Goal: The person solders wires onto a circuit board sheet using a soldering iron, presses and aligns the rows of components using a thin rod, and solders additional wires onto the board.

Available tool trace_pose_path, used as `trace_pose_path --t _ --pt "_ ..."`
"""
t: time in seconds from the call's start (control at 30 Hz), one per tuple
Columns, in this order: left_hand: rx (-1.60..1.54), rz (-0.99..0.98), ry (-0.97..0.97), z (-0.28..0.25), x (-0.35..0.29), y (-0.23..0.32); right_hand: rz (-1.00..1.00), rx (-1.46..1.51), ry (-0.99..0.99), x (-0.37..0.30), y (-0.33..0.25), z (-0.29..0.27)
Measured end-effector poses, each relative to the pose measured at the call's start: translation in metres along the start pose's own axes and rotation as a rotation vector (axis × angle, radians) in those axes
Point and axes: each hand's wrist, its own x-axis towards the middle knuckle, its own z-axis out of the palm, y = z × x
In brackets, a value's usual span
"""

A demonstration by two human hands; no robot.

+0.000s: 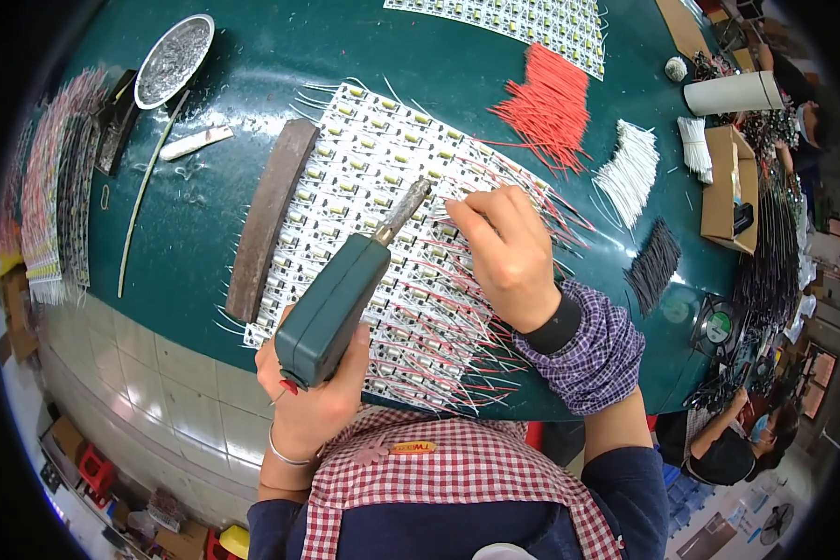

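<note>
My left hand [313, 401] is closed around the handle of a dark green soldering gun [331, 303]. Its tip [418, 191] rests over a large white panel of small circuit boards [373, 140]. Just right of the tip, my right hand [509, 247] pinches a thin wire, mostly hidden by the fingers, close to the panel. Red and white wires [439, 359] stick out from many boards on the panel's right and near side. A long brown bar [273, 219] lies along the panel's left edge.
Bundles of red wires [551, 103], white wires [628, 173] and black wires [655, 266] lie to the right. At the far left stand a metal bowl [175, 61] and finished-looking wired panels [51, 205]. A cardboard box [726, 201] and white roll [733, 94] sit at the right edge.
</note>
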Motion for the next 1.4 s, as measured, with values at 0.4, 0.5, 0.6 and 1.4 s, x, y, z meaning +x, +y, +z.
trace_pose_path --t 0.4,0.5,0.6,1.4 --pt "-0.074 0.256 -0.136 -0.006 0.015 0.003 0.025 0.008 -0.04 -0.003 0.001 0.003" --pt "-0.106 0.215 -0.129 -0.005 0.014 0.002 0.029 0.004 -0.039 -0.002 0.0 0.003" --pt "-0.012 0.287 -0.145 -0.005 0.016 0.002 0.032 0.002 -0.041 -0.003 0.001 0.003" --pt "0.206 0.496 -0.043 -0.009 0.009 -0.006 0.037 -0.036 -0.048 -0.002 -0.002 0.003"
